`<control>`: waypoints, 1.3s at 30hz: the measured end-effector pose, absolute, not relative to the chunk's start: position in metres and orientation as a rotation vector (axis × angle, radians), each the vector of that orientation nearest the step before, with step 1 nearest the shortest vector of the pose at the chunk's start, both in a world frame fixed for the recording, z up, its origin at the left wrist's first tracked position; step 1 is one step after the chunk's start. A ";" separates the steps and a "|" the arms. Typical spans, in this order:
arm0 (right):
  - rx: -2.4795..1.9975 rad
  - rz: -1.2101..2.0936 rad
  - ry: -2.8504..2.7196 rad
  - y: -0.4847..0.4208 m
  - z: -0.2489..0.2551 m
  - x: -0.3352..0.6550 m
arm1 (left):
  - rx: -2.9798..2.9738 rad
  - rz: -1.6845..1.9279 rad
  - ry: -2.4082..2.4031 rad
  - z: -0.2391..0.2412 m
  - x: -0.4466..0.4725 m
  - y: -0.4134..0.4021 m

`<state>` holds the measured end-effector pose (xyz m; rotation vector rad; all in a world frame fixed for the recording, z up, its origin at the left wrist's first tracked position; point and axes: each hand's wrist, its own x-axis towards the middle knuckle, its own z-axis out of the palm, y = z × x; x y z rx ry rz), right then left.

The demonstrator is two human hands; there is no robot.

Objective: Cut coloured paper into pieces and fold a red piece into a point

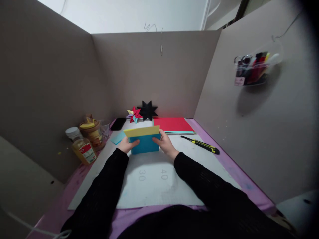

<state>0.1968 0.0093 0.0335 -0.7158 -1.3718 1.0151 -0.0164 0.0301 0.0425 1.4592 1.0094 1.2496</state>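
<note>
Raised over the white sheet (159, 186) are a blue piece of paper (145, 145) and a yellow piece of paper (141, 131) that shows above its top edge. My left hand (128, 145) grips the left side, thumb on the blue face. On the right side my right hand (165, 142) does the same, its fingers behind the paper. Whether the two colours are separate sheets I cannot tell. A light blue paper piece (117, 137) lies behind my left hand. To the right of my right hand rests a black and yellow utility knife (201, 144).
Red sheets (173, 124) lie stacked at the back, beside a black paper star (148, 110) and a multicoloured star (135, 114). A phone (118, 124), a glue bottle (84, 149) and a brown jar (92, 134) stand or lie left. A pen holder (254, 69) hangs on the right wall.
</note>
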 end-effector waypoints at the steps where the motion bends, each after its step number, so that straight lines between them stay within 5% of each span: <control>1: -0.713 1.038 -1.379 0.010 0.031 0.197 | 1.464 1.215 1.023 0.041 -0.016 0.031; 39: -0.948 0.910 -1.483 0.019 0.005 0.205 | 1.453 1.130 1.014 0.011 -0.003 0.040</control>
